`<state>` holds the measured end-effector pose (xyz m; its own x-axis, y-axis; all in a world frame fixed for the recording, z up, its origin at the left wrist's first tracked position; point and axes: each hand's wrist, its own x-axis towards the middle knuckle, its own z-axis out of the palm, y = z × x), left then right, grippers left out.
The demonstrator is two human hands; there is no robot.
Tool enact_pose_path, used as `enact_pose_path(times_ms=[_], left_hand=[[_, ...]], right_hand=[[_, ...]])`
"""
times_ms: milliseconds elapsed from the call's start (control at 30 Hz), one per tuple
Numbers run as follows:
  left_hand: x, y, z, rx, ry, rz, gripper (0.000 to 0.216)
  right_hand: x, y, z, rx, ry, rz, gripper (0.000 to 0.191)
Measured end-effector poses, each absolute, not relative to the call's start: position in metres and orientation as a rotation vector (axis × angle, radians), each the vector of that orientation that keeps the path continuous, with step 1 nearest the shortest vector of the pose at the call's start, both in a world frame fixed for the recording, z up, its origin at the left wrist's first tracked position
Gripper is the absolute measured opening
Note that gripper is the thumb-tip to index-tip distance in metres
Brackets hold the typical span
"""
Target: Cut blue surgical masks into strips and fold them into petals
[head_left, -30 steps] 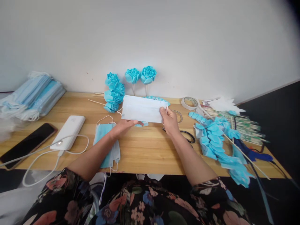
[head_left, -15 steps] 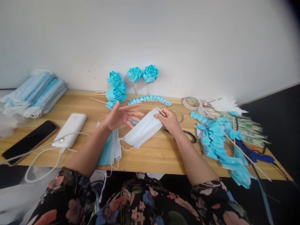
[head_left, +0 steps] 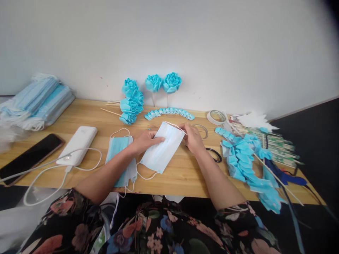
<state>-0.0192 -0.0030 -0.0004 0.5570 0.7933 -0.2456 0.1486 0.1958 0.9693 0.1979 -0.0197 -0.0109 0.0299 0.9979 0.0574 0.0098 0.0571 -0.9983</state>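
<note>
A pale blue face mask (head_left: pixel 162 150) with white ear loops is held tilted over the table in front of me. My left hand (head_left: pixel 147 141) grips its left edge, thumb on the front and fingers hidden behind. My right hand (head_left: pixel 192 138) is closed at the mask's upper right corner, by the ear loop; its fingertips are partly hidden. Under my left forearm lie more blue masks (head_left: pixel 119 143). Scissors with black handles (head_left: pixel 215 154) rest beside my right wrist, partly covered by it.
Blue mask-fabric flowers (head_left: pixel 131 102) on sticks lie at the back, with two more flowers (head_left: pixel 171 83) upright against the wall. A pleated blue strip (head_left: pixel 169 112), tape roll (head_left: pixel 216 117) and folded blue strips (head_left: pixel 241 155) lie rightward. Leftward are stacked masks (head_left: pixel 39 100), a power bank (head_left: pixel 78 144) and a phone (head_left: pixel 31 158).
My left hand, spread and apart from the mask before, now holds its left edge. The mask has turned more upright and faces me. My right hand stays at the top corner.
</note>
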Motion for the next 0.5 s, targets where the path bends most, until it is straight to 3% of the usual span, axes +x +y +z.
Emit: enact_pose_path(times_ms=[200,500], left_hand=[[-0.02,0.0003,-0.0005,1.115,0.939,0.685,0.047],[-0.0194,0.0019,-0.0069,1.023,0.886,0.735,0.052]], right_hand=[[0.2001,-0.0173,-0.0122,-1.065,-1.253,1.267,0.067],[0.1968,-0.0204,-0.0073,-1.138,-1.304,1.21,0.034]])
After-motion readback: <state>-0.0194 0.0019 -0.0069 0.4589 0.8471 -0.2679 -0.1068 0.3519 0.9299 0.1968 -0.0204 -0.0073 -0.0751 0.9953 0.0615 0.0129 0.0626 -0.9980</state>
